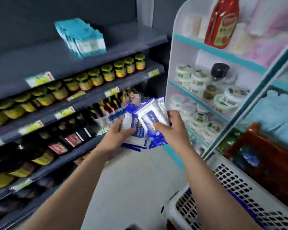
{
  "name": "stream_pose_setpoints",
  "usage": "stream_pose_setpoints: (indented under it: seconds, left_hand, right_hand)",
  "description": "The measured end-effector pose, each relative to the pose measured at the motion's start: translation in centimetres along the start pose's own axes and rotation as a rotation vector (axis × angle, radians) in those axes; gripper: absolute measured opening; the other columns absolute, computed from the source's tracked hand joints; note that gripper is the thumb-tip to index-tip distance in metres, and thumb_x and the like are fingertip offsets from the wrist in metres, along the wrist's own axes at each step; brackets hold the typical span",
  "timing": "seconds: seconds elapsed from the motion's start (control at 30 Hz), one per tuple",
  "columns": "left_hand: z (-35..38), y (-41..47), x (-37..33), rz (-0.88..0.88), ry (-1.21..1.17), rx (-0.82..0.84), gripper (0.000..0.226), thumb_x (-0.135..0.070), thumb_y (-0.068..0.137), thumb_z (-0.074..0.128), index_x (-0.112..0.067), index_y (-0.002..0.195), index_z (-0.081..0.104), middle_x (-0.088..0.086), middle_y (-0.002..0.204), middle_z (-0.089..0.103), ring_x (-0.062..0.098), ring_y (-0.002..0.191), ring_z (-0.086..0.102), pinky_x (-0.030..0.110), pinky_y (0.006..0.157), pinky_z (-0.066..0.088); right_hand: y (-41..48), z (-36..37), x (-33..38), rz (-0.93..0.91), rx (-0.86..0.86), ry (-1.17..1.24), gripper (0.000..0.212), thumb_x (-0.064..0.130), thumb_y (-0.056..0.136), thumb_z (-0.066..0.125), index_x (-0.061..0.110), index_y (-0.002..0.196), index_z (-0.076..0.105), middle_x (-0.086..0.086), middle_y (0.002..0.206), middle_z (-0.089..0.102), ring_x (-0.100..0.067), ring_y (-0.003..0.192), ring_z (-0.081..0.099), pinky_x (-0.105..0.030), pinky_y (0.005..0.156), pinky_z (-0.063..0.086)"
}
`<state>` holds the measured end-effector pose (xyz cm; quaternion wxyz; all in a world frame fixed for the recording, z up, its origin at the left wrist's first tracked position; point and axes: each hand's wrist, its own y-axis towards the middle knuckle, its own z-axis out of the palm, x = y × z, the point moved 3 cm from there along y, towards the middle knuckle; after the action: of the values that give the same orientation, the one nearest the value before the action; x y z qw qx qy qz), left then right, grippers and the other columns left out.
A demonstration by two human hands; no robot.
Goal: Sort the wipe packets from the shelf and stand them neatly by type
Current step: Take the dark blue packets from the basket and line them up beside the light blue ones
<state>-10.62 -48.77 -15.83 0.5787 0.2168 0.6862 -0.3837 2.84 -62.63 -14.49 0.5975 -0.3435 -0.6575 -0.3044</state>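
Sorting step: mid-sort, in the air. One type is being squared up in hand, and none of this type shows stood on a shelf yet.
Next move: judged, it calls for aligning the fan into a flush stack, then standing it on edge on the shelf, apart from the other type. Loose slick packets could slip if the grip eases.
Basket: white perforated basket (231,185) is nearest, bottom right. A blue edge shows inside, but I cannot tell the contents.
Left hand: left hand (118,135) grips the fanned stack from below, fingers (129,130) curled round it, thumb on the top face.
Right hand: right hand (171,127) holds the top packet (152,117), thumb across its face, other fingers wrapped round its right edge.
Task thing: blue-and-white wipe packets (137,131) are held between both hands in front of the lower shelves, none set down.
Readable: "75%" on the top packet, and part of "Alcohol W…" on the one beneath. The other print is blurred.
Bottles: dark bottles (70,130) with red labels fill the lower tiers. Their text is unreadable.
Jars: yellow-green-lidded jars (106,72) stand in a row one tier up. The price tags (40,78) are too blurred to read.
Other type: teal-and-white packets (83,39) stand as a leaning block on the dark upper shelf (131,44), well apart from the hands.
Rack: white rack (186,35) on the right holds round tubs (198,78) and a red ketchup bottle (223,24). The brand is not legible.
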Motion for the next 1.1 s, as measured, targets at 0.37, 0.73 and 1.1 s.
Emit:
stream_pose_setpoints:
  seconds: [0.37, 0.73, 1.1]
  left_hand:
    - [-22.9, 1.0, -10.4, 0.176, 0.449, -0.443, 0.042, -0.027, 0.068, 0.085, -0.017, 0.101, 0.06, -0.001, 0.092, 0.071, 0.021, 0.079, 0.069, 0.044, 0.072, 0.057]
    - [-35.8, 6.9, -18.3, 0.295, 0.668, -0.611, 0.021, -0.021, 0.078, 0.075, -0.031, 0.092, 0.064, -0.01, 0.081, 0.067, 0.01, 0.073, 0.062, 0.028, 0.059, 0.047]
    - [-44.9, 17.2, -23.5, 0.218, 0.809, -0.742, 0.015, -0.026, 0.078, 0.071, -0.022, 0.091, 0.066, -0.007, 0.079, 0.063, 0.013, 0.072, 0.058, 0.03, 0.059, 0.044]
  right_hand:
    - [6.6, 18.8, 10.0, -0.283, 0.279, -0.118, 0.028, 0.015, 0.074, 0.077, 0.025, 0.093, 0.059, 0.006, 0.094, 0.069, -0.014, 0.086, 0.065, -0.031, 0.073, 0.052]
    - [16.9, 32.1, 17.4, -0.465, 0.508, -0.167, 0.032, 0.008, 0.077, 0.077, 0.029, 0.091, 0.058, 0.012, 0.095, 0.068, -0.005, 0.087, 0.065, -0.027, 0.077, 0.053]
    - [27.6, 42.9, 21.8, -0.594, 0.735, -0.397, 0.035, 0.01, 0.074, 0.078, 0.039, 0.086, 0.061, 0.017, 0.096, 0.069, -0.006, 0.091, 0.066, -0.037, 0.083, 0.056]
